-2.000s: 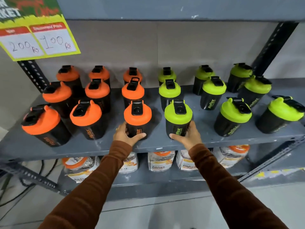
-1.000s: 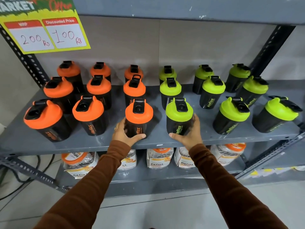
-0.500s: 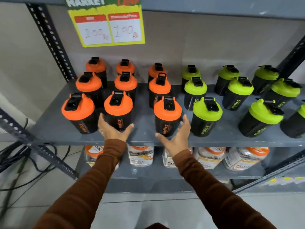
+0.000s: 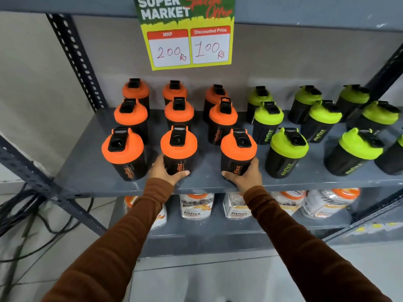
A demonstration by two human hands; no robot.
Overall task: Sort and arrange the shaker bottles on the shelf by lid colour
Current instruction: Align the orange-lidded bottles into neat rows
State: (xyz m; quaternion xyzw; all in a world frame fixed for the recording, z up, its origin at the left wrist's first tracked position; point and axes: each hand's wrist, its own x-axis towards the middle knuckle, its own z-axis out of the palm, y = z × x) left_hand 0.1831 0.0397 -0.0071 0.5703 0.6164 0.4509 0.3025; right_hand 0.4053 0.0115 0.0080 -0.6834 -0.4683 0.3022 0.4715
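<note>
Black shaker bottles stand in rows on a grey shelf. Several with orange lids fill the left half, several with green lids the right half. My left hand wraps the base of the front-row middle orange-lid bottle. My right hand wraps the base of the front-row right orange-lid bottle. Both bottles stand upright on the shelf. Right beside the second one stands the nearest green-lid bottle. A third front-row orange-lid bottle is at the far left.
A yellow price sign hangs from the shelf above. Perforated dark uprights frame the rack. The lower shelf holds several white pouches. Black cables lie on the floor at left.
Both hands let go of the orange and green front bottles, moved left, and now grip two orange-lid front bottles. The view has swung left and up, showing the whole price sign.
</note>
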